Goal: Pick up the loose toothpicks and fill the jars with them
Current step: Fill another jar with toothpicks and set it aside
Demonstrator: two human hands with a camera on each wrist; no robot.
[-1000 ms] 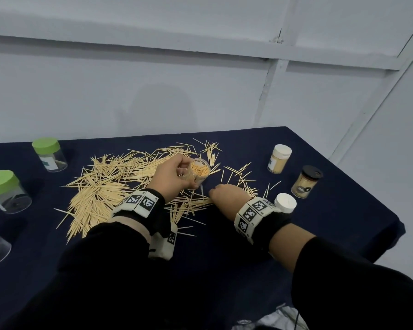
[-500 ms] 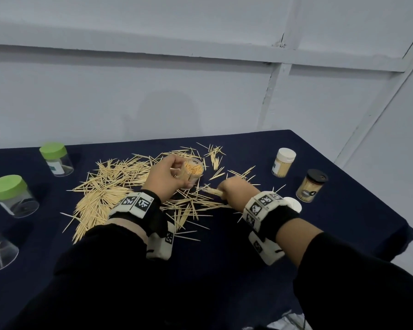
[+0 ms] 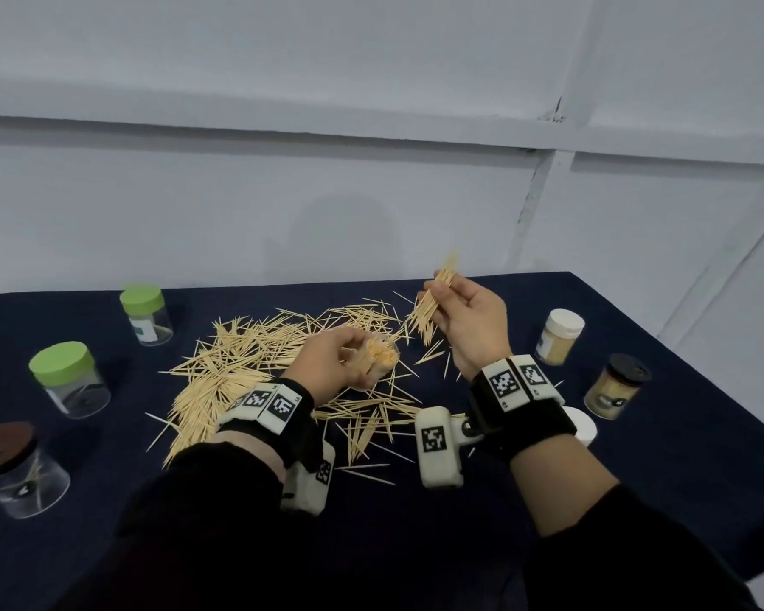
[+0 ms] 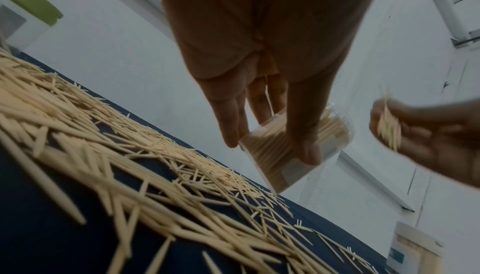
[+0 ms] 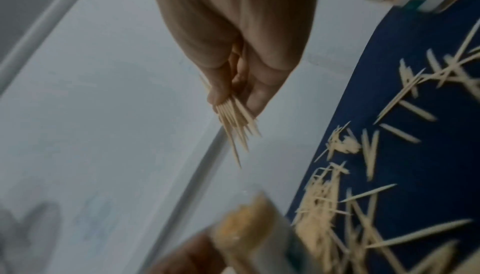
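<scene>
My left hand (image 3: 336, 361) grips a clear open jar (image 3: 382, 359) packed with toothpicks, held tilted above the table; the left wrist view shows the fingers wrapped round this jar (image 4: 293, 151). My right hand (image 3: 468, 315) is raised to the right of the jar and pinches a bundle of toothpicks (image 3: 433, 302), their tips pointing down toward the jar; the bundle (image 5: 236, 124) shows in the right wrist view. A wide heap of loose toothpicks (image 3: 248, 363) lies on the dark blue tablecloth (image 3: 636, 478), mostly left of and under my hands.
Two green-lidded jars (image 3: 144, 315) (image 3: 69, 379) and a brown-lidded jar (image 3: 16, 469) stand at the left. At the right stand a white-lidded jar (image 3: 559, 337), a black-lidded jar (image 3: 616, 392) and a white lid (image 3: 581, 425). The table edge runs close on the right.
My right hand has come up off the table with a bundle of toothpicks and risen beside the jar. The left hand keeps hold of the jar.
</scene>
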